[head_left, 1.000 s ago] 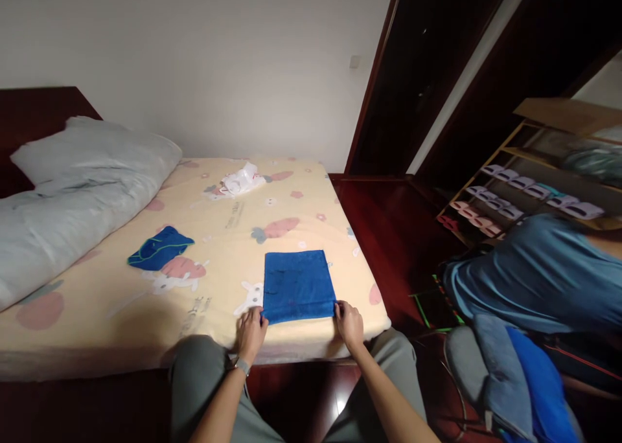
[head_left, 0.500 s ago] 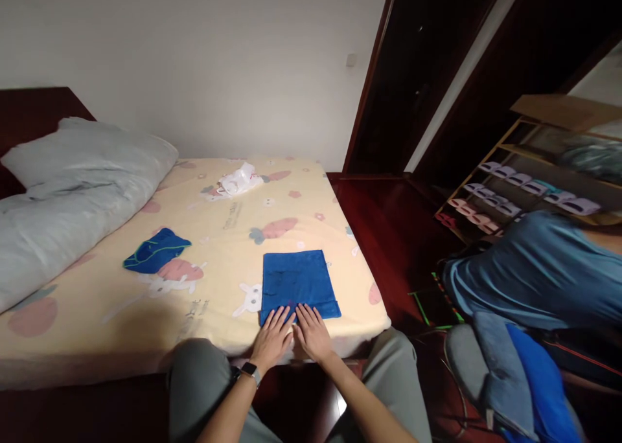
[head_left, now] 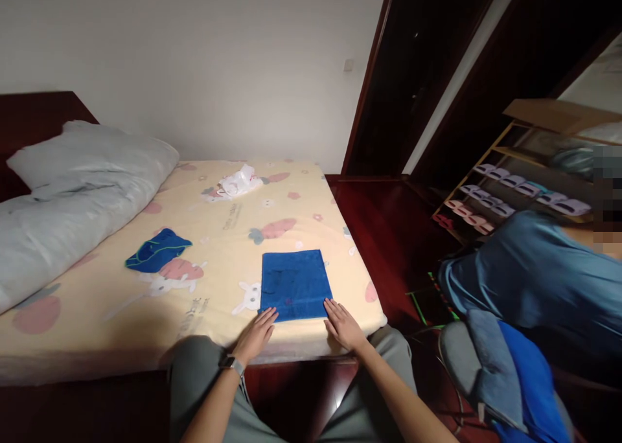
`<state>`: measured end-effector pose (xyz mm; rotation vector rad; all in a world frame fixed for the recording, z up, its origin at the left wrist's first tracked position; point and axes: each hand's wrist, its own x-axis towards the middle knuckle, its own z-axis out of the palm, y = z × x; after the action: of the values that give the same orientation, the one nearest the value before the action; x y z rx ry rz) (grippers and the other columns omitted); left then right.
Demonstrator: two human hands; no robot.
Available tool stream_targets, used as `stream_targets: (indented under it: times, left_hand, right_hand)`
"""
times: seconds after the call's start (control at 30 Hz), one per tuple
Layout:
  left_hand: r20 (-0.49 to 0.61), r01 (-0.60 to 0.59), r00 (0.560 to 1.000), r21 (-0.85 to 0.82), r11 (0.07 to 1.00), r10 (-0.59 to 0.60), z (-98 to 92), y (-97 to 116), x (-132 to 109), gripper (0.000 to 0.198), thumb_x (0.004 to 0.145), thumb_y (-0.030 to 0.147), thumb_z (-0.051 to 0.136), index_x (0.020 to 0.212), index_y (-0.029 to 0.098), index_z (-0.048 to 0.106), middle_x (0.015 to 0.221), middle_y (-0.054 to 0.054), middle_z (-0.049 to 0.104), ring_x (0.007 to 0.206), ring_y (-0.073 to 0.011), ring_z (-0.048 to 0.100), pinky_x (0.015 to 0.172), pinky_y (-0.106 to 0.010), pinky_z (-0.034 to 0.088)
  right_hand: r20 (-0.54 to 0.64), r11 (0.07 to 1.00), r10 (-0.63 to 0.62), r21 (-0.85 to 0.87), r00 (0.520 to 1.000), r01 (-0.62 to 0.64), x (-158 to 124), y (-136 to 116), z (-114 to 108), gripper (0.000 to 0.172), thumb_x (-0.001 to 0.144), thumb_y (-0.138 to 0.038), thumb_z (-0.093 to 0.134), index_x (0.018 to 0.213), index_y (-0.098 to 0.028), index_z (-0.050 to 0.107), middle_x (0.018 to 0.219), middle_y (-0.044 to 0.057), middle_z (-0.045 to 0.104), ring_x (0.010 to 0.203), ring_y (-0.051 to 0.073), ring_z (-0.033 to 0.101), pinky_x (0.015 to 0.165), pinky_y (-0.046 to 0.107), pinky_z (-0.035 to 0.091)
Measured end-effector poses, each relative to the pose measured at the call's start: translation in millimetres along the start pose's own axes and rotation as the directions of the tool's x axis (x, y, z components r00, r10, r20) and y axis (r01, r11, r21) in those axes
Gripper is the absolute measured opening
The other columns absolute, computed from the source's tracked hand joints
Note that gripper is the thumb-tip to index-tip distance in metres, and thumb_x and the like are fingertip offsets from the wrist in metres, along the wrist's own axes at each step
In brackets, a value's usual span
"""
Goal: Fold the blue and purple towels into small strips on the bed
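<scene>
A square blue cloth (head_left: 295, 281) lies spread on the bed, near its front edge. My left hand (head_left: 256, 336) rests at the cloth's near left corner, its fingertips touching it. At the near right corner is my right hand (head_left: 344, 326), fingers stretched out over the edge. Both hands are open and grip nothing. Farther left, a crumpled blue cloth with green edging (head_left: 158, 251) lies on the patterned bed sheet (head_left: 223, 255).
A white plastic bag (head_left: 240, 181) sits toward the wall. A grey-white quilt (head_left: 92, 171) is bunched at left. On the right are a shoe rack (head_left: 510, 150), a person in a blue shirt (head_left: 510, 255) and a chair (head_left: 461, 359) with fabric on it.
My hands have moved apart from the middle of the cloth's near edge, left hand leftward and right hand rightward. The cloth's near edge now lies straighter.
</scene>
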<state>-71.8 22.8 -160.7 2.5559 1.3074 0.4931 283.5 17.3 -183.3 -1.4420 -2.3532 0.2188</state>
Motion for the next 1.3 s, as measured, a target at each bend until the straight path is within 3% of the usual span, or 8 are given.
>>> stream_targets:
  times: [0.13, 0.3, 0.53, 0.63, 0.77, 0.97, 1.13, 1.3]
  left_hand:
    - [-0.108, 0.033, 0.994, -0.023, 0.999, -0.035, 4.1, -10.1, 2.3, 0.044, 0.091, 0.015, 0.046, 0.132, 0.027, 0.059, 0.138, -0.004, 0.061, 0.131, -0.0184, 0.053, 0.112, -0.04, 0.045]
    - [-0.128, 0.013, 0.992, -0.001, 1.0, -0.013, 9.2, -19.5, 4.7, 0.057, 0.081, 0.002, 0.042, 0.13, 0.025, 0.061, 0.135, -0.002, 0.063, 0.128, -0.017, 0.055, 0.11, -0.04, 0.048]
    - [-0.142, -0.005, 0.99, 0.078, 0.997, 0.016, 15.8, -24.7, 4.0, 0.048, 0.091, 0.011, 0.044, 0.134, 0.026, 0.058, 0.136, -0.003, 0.063, 0.126, -0.0188, 0.058, 0.108, -0.041, 0.05]
    - [-0.112, -0.037, 0.992, 0.119, 0.992, 0.05, 13.5, -23.7, 4.4, 0.051, 0.091, 0.007, 0.04, 0.135, 0.026, 0.057, 0.136, -0.004, 0.063, 0.126, -0.0184, 0.058, 0.108, -0.041, 0.05]
    - [-0.027, -0.063, 0.997, 0.152, 0.986, 0.068, 2.2, -23.5, 1.2, 0.063, 0.084, -0.003, 0.035, 0.138, 0.024, 0.054, 0.14, -0.004, 0.06, 0.13, -0.0162, 0.055, 0.112, -0.04, 0.046]
    - [0.1, -0.11, 0.99, 0.068, 0.992, 0.103, -12.1, -26.6, -17.9, 0.065, 0.083, -0.003, 0.037, 0.138, 0.027, 0.055, 0.141, -0.001, 0.059, 0.131, -0.0145, 0.054, 0.113, -0.038, 0.044]
    - [0.039, 0.045, 0.998, -0.125, 0.991, -0.041, -15.4, -25.3, -20.5, 0.053, 0.084, 0.005, 0.042, 0.127, 0.028, 0.064, 0.135, -0.001, 0.064, 0.126, -0.0152, 0.059, 0.111, -0.036, 0.046]
    - [0.006, 0.281, 0.954, -0.359, 0.89, -0.299, -19.3, -27.6, -14.7, 0.032, 0.089, 0.024, 0.051, 0.114, 0.027, 0.07, 0.117, -0.002, 0.073, 0.106, -0.0181, 0.069, 0.097, -0.033, 0.055]
  right_hand:
    - [-0.042, 0.998, 0.0, -0.063, 0.999, -0.003, 5.9, -0.2, -7.5, 0.053, 0.09, -0.02, 0.05, 0.143, -0.017, 0.051, 0.149, 0.012, 0.048, 0.135, 0.029, 0.046, 0.113, 0.047, 0.038]
    - [-0.051, 0.996, 0.027, -0.087, 0.998, -0.031, 8.5, 7.1, -4.5, 0.051, 0.086, -0.011, 0.053, 0.136, -0.018, 0.057, 0.127, 0.012, 0.065, 0.111, 0.026, 0.061, 0.098, 0.042, 0.051]
    - [-0.094, 1.0, 0.004, -0.021, 0.996, -0.006, 7.9, 18.0, -0.2, 0.045, 0.089, -0.008, 0.051, 0.131, -0.02, 0.06, 0.126, 0.009, 0.067, 0.112, 0.023, 0.063, 0.1, 0.04, 0.052]
    - [-0.097, 0.999, -0.028, -0.026, 0.995, 0.026, 6.9, 21.4, -1.7, 0.043, 0.091, -0.009, 0.051, 0.131, -0.02, 0.061, 0.127, 0.009, 0.067, 0.114, 0.023, 0.063, 0.101, 0.039, 0.053]
    - [-0.047, 0.981, -0.17, -0.108, 0.984, 0.164, 0.1, 28.0, -8.4, 0.05, 0.089, -0.005, 0.051, 0.136, -0.02, 0.058, 0.132, 0.008, 0.065, 0.12, 0.024, 0.061, 0.101, 0.042, 0.053]
    - [0.041, 0.957, -0.269, -0.101, 0.962, 0.272, -22.4, 19.9, -14.9, 0.054, 0.088, -0.002, 0.049, 0.139, -0.017, 0.054, 0.134, 0.012, 0.063, 0.122, 0.024, 0.061, 0.105, 0.042, 0.051]
    - [0.009, 0.993, -0.095, 0.064, 0.995, 0.094, -30.7, 7.3, -8.1, 0.052, 0.088, -0.004, 0.049, 0.136, -0.021, 0.058, 0.131, 0.011, 0.065, 0.122, 0.025, 0.061, 0.105, 0.043, 0.051]
    - [-0.016, 0.925, 0.131, 0.362, 0.991, -0.116, -27.8, 0.5, -8.1, 0.04, 0.091, -0.019, 0.05, 0.128, -0.023, 0.065, 0.131, 0.009, 0.065, 0.122, 0.025, 0.061, 0.107, 0.044, 0.048]
